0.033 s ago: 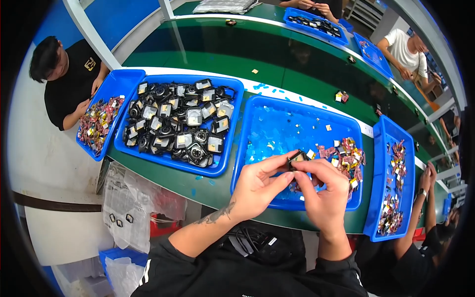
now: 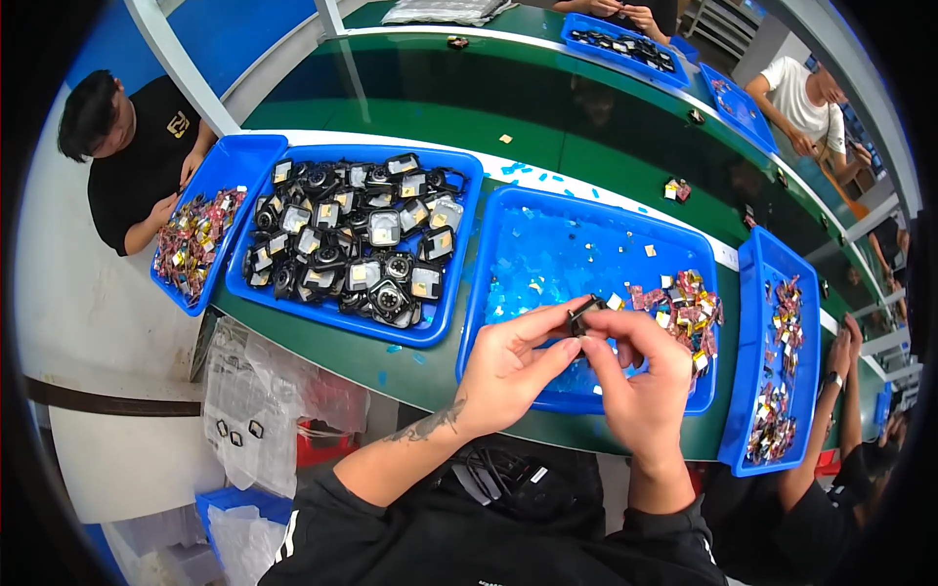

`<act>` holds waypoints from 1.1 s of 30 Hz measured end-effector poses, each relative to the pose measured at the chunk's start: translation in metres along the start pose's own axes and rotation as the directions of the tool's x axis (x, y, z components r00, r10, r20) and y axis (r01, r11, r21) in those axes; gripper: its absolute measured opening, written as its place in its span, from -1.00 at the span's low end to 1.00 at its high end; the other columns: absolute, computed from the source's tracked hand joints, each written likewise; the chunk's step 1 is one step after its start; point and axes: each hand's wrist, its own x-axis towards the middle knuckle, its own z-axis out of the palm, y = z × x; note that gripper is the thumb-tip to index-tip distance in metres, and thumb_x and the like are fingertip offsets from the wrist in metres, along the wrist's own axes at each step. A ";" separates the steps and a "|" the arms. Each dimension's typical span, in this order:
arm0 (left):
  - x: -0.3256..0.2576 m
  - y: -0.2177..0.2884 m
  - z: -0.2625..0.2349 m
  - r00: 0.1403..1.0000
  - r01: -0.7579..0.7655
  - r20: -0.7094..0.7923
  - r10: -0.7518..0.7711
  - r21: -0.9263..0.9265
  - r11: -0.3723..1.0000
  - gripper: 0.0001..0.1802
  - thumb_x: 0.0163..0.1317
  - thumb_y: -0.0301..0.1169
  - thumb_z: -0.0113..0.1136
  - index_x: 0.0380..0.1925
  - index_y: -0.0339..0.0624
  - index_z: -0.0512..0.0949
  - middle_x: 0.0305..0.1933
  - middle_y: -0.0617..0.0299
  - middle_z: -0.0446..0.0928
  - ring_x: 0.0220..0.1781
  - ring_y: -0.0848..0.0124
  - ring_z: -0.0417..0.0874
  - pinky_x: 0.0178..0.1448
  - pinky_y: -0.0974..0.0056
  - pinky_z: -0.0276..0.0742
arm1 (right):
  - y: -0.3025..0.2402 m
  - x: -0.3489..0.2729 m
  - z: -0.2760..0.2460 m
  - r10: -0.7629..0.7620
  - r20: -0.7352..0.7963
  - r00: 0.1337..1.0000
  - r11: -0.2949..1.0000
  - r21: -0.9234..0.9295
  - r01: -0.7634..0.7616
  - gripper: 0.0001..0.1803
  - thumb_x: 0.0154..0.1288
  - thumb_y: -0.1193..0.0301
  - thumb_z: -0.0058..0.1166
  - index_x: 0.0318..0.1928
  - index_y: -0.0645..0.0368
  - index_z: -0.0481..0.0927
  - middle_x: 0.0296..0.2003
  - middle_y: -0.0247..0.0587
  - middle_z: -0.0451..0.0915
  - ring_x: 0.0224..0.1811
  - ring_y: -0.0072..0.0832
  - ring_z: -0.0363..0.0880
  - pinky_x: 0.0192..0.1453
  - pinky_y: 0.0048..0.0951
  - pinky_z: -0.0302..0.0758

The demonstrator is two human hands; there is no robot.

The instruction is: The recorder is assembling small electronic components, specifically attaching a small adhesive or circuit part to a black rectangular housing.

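Note:
Both my hands meet over a large blue tray (image 2: 616,207), pinching a small black watch case (image 2: 583,314) between them. My left hand (image 2: 508,366) grips its left side with thumb and fingertips. From the right, my right hand (image 2: 645,376) presses thumb and index finger against it. The case is tilted nearly edge-on, and the fingers partly cover it. Under the hands, the tray holds scattered blue film pieces and a heap of small parts (image 2: 692,313) in pink, yellow and white. Left of it, another blue tray (image 2: 469,234) is piled with black watch cases (image 2: 357,239).
Narrow blue bins of small parts stand at far left (image 2: 262,148) and right (image 2: 747,337). Beyond the trays runs a green conveyor belt (image 2: 430,88) with a few loose pieces. Co-workers sit at left, far side and right. Clear plastic bags (image 2: 249,391) hang below the table edge.
The watch case has turned in my fingers: its tan face showed before, and now it is seen nearly edge-on. My hands have barely shifted.

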 end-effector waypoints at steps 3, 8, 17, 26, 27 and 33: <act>-0.002 -0.001 -0.002 1.000 -0.006 0.016 0.006 -0.001 1.000 -0.51 0.34 -0.63 0.05 0.26 -0.51 0.29 0.21 -0.05 0.45 0.21 0.29 0.51 0.29 0.21 0.49 | -0.004 0.001 -0.003 0.034 0.011 0.999 0.998 0.055 -0.035 -0.90 0.06 0.62 0.27 -0.37 0.21 0.66 -0.45 -0.24 0.65 -0.60 -0.53 0.39 -0.48 -0.51 0.35; -0.003 0.001 -0.003 0.999 -0.021 0.025 0.020 0.055 0.998 -0.55 0.34 -0.64 0.04 0.23 -0.54 0.32 0.23 -0.08 0.42 0.22 0.26 0.50 0.29 0.21 0.48 | -0.003 0.004 -0.004 0.012 0.049 0.999 1.000 0.016 -0.013 -0.92 0.05 0.61 0.27 -0.40 0.22 0.65 -0.50 -0.28 0.63 -0.59 -0.54 0.38 -0.49 -0.52 0.33; -0.003 -0.001 -0.008 1.000 0.015 0.018 -0.016 0.076 0.997 -0.56 0.33 -0.66 0.03 0.21 -0.54 0.34 0.26 -0.08 0.38 0.22 0.27 0.50 0.26 0.24 0.52 | 0.001 0.003 0.000 0.057 0.055 0.997 0.998 0.024 -0.059 -0.93 0.05 0.57 0.29 -0.41 0.19 0.66 -0.51 -0.30 0.64 -0.59 -0.54 0.37 -0.37 -0.49 0.34; -0.008 -0.003 -0.007 0.998 -0.032 0.061 0.029 0.048 0.998 -0.54 0.39 -0.60 -0.01 0.29 -0.41 0.30 0.25 0.03 0.43 0.18 0.42 0.51 0.24 0.33 0.50 | 0.004 0.007 -0.001 -0.038 0.072 0.997 0.997 -0.063 0.043 -0.88 0.00 0.56 0.32 -0.48 0.16 0.61 -0.55 -0.32 0.60 -0.58 -0.51 0.38 -0.34 -0.47 0.29; -0.008 -0.003 -0.007 0.998 -0.029 0.060 0.026 0.048 0.998 -0.54 0.39 -0.60 -0.01 0.29 -0.41 0.30 0.25 0.03 0.43 0.18 0.42 0.51 0.24 0.33 0.50 | 0.004 0.007 -0.001 -0.080 0.074 0.994 0.993 -0.080 0.086 -0.85 -0.02 0.56 0.33 -0.49 0.16 0.57 -0.57 -0.32 0.56 -0.56 -0.50 0.39 -0.34 -0.46 0.28; -0.004 -0.004 -0.015 0.988 0.095 0.122 -0.091 -0.027 0.995 -0.54 0.42 -0.55 -0.05 0.30 -0.41 0.28 0.20 0.05 0.48 0.17 0.42 0.53 0.21 0.31 0.52 | 0.011 0.009 -0.003 -0.032 0.084 0.996 0.993 -0.113 0.041 -0.74 -0.07 0.59 0.34 -0.40 0.22 0.49 -0.50 -0.33 0.43 -0.39 -0.47 0.45 -0.25 -0.48 0.35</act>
